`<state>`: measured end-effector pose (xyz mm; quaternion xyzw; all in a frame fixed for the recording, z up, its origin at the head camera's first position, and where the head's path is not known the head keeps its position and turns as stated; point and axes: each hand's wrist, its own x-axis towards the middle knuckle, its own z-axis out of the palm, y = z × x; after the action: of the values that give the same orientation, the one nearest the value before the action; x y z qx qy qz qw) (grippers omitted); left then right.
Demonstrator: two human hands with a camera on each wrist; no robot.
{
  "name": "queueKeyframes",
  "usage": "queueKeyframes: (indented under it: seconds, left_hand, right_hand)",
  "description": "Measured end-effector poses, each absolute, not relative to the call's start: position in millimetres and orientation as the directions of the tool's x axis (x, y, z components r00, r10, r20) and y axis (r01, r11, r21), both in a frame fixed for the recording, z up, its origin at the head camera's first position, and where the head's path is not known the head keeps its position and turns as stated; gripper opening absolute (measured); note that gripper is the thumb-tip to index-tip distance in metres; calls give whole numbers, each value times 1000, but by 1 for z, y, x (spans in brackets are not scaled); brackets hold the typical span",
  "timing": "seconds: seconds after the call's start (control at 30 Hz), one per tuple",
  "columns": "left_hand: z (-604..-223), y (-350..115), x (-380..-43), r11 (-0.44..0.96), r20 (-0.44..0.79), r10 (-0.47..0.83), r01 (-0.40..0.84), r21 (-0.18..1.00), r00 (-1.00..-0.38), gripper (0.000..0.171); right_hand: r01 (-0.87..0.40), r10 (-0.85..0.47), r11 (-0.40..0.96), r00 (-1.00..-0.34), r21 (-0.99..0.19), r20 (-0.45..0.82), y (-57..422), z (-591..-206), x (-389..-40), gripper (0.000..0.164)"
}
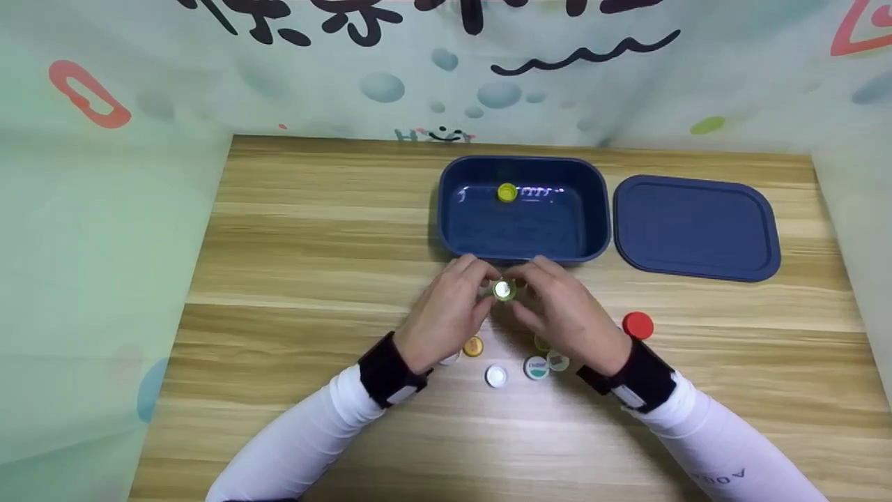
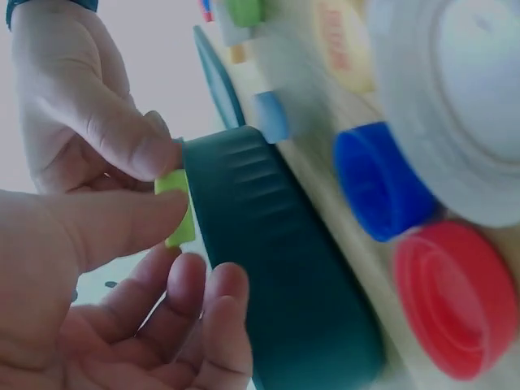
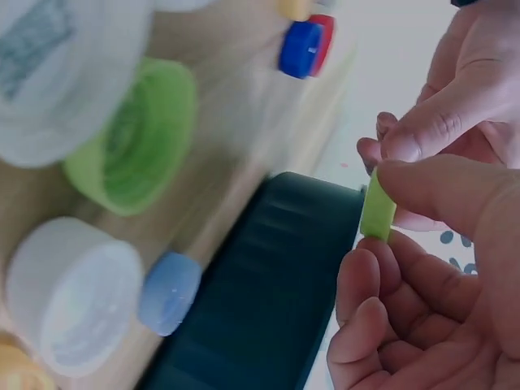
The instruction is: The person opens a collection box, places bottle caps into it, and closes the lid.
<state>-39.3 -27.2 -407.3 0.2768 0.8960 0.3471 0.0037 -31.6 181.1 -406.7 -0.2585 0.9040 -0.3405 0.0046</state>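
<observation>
A small yellow-green bottle cap (image 1: 503,289) is held in the air at the near rim of a dark blue box (image 1: 446,209). My left hand (image 1: 446,314) pinches it from the left, the thumb across it in the left wrist view. From the right, my right hand (image 1: 568,314) pinches the same cap (image 3: 377,207) between thumb and fingertips. Inside the box lies a yellow cap (image 1: 506,192). Several loose caps sit below my hands, among them a white cap (image 1: 496,376) and an orange cap (image 1: 473,346); some are partly hidden by my hands.
The box's dark blue lid (image 1: 697,226) lies flat to its right. A red cap (image 1: 638,325) rests beside my right wrist. Low on the table, the right wrist view shows a green cap (image 3: 134,138) and a light blue cap (image 3: 169,294) near the box wall.
</observation>
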Motion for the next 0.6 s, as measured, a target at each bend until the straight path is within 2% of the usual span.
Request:
queueKeyframes:
  seconds: [0.27, 0.6]
  left_hand:
    - [-393, -19, -49, 476, 216, 406, 407, 779, -888, 26]
    - [-381, -7, -71, 447, 57, 335, 212, 869, -941, 38]
  right_hand:
    - [-436, -391, 564, -889, -701, 238, 186, -391, -44, 30]
    - [-322, -259, 554, -943, -768, 209, 185, -388, -70, 35]
